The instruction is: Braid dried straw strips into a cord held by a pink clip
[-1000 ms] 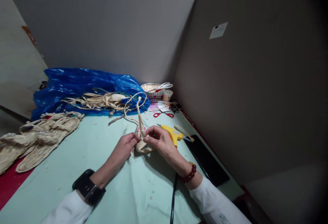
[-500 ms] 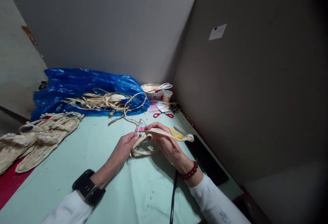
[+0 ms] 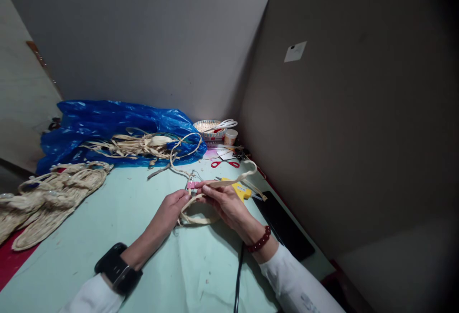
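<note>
Strip (image 3: 241, 178) of pale straw sits over the middle of the table (image 3: 154, 270), looping low at its left and rising in a curl at its right end. From the left, woven sandals (image 3: 64, 198) lie at the table's side; behind them a blue bag (image 3: 79, 119) spreads, with loose straw (image 3: 143, 146) heaped on it. The left hand (image 3: 167, 215), a black watch (image 3: 118, 267) on its wrist, has its grip closed, thumb and fingertips pinching a thin cord (image 3: 190, 192) just below a pink clip (image 3: 192, 185); whether this joins the strip, I cannot tell. At the back are a basket (image 3: 215, 135), red-handled scissors (image 3: 234, 164) and a cup (image 3: 230, 137). The right hand (image 3: 231, 210), wearing 1 dark red bracelet (image 3: 261, 240), also has its grip closed, thumb pressing the strip against the fingers. Beyond it lies a yellow glue gun (image 3: 241, 191), partly hidden. Farther right, a black slab (image 3: 287, 227) lies flat near the wall.
</note>
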Motion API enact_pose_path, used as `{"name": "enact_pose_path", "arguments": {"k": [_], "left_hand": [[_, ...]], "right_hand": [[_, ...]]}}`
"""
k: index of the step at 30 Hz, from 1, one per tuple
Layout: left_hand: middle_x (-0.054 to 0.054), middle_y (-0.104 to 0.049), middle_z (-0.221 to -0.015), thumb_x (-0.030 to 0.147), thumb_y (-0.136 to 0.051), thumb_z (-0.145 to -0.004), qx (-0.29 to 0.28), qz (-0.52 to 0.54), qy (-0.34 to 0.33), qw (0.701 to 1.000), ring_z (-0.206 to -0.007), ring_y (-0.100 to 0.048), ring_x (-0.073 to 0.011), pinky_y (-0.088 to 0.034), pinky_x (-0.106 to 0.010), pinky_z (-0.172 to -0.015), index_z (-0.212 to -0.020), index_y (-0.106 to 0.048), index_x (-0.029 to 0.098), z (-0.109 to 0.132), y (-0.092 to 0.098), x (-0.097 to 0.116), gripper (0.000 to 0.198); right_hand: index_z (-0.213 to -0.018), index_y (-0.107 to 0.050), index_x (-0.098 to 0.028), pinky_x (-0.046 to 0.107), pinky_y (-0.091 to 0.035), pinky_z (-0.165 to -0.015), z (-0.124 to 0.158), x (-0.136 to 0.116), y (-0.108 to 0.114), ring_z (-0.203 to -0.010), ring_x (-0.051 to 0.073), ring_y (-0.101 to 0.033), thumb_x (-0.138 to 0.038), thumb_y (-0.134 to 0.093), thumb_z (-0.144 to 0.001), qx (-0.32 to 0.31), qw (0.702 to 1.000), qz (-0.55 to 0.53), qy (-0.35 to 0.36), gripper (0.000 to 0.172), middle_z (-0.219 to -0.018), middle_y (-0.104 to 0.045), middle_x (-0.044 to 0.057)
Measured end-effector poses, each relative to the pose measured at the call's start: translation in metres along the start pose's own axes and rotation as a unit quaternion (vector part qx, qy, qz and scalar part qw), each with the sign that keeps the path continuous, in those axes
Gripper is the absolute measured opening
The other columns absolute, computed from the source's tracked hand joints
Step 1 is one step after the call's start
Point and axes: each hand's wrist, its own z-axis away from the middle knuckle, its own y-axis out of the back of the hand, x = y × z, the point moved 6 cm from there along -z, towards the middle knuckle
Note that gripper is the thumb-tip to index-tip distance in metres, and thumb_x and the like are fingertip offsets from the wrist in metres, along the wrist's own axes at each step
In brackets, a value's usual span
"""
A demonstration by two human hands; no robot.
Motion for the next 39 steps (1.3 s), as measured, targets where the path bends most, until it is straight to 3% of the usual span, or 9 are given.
{"name": "enact_pose_path", "arguments": {"k": [3, 7, 11, 15, 19, 25, 28, 34, 39], "left_hand": [[0.003, -0.051, -0.062, 0.05, -0.056, -0.075, -0.002, -0.016, -0.015, 1.0, -0.06, -0.044, -0.015, -0.034, -0.025, -0.058, -0.071, -0.058, 0.018, -0.001, -0.001, 0.0, 0.032], [0.002, -0.053, -0.065, 0.047, -0.053, -0.077, 0.007, -0.065, -0.047, 0.997, -0.066, -0.047, -0.0177, -0.035, -0.027, -0.062, -0.069, -0.058, 0.019, 0.0, -0.001, 0.004, 0.029], [0.003, -0.048, -0.061, 0.047, -0.053, -0.076, 0.01, -0.058, -0.036, 0.998, -0.062, -0.044, -0.0165, -0.033, -0.027, -0.06, -0.063, -0.052, 0.02, 0.001, 0.001, 0.005, 0.029], [0.004, -0.047, -0.06, 0.049, -0.054, -0.076, 0.005, -0.033, -0.024, 0.999, -0.059, -0.042, -0.0145, -0.032, -0.026, -0.057, -0.065, -0.053, 0.019, 0.0, 0.001, 0.001, 0.032], [0.005, -0.049, -0.061, 0.05, -0.058, -0.075, 0.005, 0.006, -0.01, 1.0, -0.057, -0.042, -0.0127, -0.03, -0.024, -0.053, -0.07, -0.055, 0.018, -0.002, 0.002, -0.008, 0.033], [0.006, -0.049, -0.058, 0.052, -0.061, -0.073, 0.007, 0.067, 0.023, 0.997, -0.052, -0.042, -0.0107, -0.032, -0.023, -0.052, -0.075, -0.054, 0.018, -0.005, 0.001, -0.019, 0.035], [0.004, -0.053, -0.061, 0.049, -0.06, -0.075, 0.009, 0.054, 0.007, 0.998, -0.056, -0.046, -0.0126, -0.035, -0.024, -0.054, -0.074, -0.055, 0.018, -0.003, 0.001, -0.014, 0.032], [-0.003, -0.065, -0.075, 0.041, -0.054, -0.074, 0.033, -0.032, -0.047, 0.998, -0.08, -0.059, -0.0227, -0.043, -0.032, -0.075, -0.075, -0.06, 0.018, 0.0, 0.003, 0.002, 0.023], [0.0, -0.061, -0.067, 0.044, -0.054, -0.076, 0.006, -0.007, -0.036, 0.999, -0.068, -0.055, -0.018, -0.042, -0.029, -0.068, -0.069, -0.054, 0.019, -0.001, -0.001, -0.003, 0.026]], "right_hand": [[-0.082, -0.074, -0.016, 0.023, -0.048, -0.062, -0.005, 0.002, 0.013, -0.072, 0.016, -0.063, -0.038, -0.071, -0.072, 0.083, 0.991, 0.102, 0.021, 0.024, -0.077, -0.069, 0.005], [-0.067, -0.072, -0.015, 0.02, -0.036, -0.047, -0.01, -0.008, 0.031, -0.053, 0.011, -0.053, -0.038, -0.069, -0.073, 0.147, 0.95, 0.266, 0.066, 0.024, -0.059, -0.064, 0.002], [-0.074, -0.07, -0.012, 0.02, -0.03, -0.04, -0.006, -0.024, 0.054, -0.046, 0.01, -0.046, -0.041, -0.069, -0.072, 0.23, 0.95, 0.198, 0.077, 0.029, -0.059, -0.061, 0.003], [-0.088, -0.064, -0.012, 0.019, -0.039, -0.047, -0.006, -0.02, 0.042, -0.054, 0.01, -0.053, -0.027, -0.069, -0.067, 0.14, 0.988, 0.064, 0.022, 0.026, -0.072, -0.066, 0.006], [-0.076, -0.055, -0.015, 0.019, -0.038, -0.047, -0.003, -0.004, 0.015, -0.053, 0.01, -0.053, -0.013, -0.054, -0.056, 0.029, 0.997, 0.023, -0.068, 0.019, -0.065, -0.064, 0.004], [-0.071, -0.048, -0.018, 0.02, -0.005, -0.04, 0.005, 0.001, 0.007, -0.042, 0.004, -0.014, -0.022, -0.053, -0.063, 0.009, 0.992, 0.044, -0.118, 0.01, -0.051, -0.037, -0.007], [-0.074, -0.05, -0.018, 0.021, -0.011, -0.042, 0.007, 0.002, 0.002, -0.045, 0.006, -0.017, -0.037, -0.059, -0.074, -0.006, 0.988, 0.101, -0.112, 0.02, -0.053, -0.03, -0.008], [-0.082, -0.06, -0.016, 0.022, -0.024, -0.05, 0.002, 0.009, -0.002, -0.055, 0.009, -0.036, -0.037, -0.069, -0.072, 0.037, 0.937, 0.347, -0.03, 0.025, -0.06, -0.047, -0.005], [-0.071, -0.053, -0.017, 0.022, -0.023, -0.048, 0.002, 0.011, -0.007, -0.052, 0.008, -0.034, -0.031, -0.056, -0.081, -0.026, 0.959, 0.277, -0.046, 0.018, -0.058, -0.047, -0.003]]}}
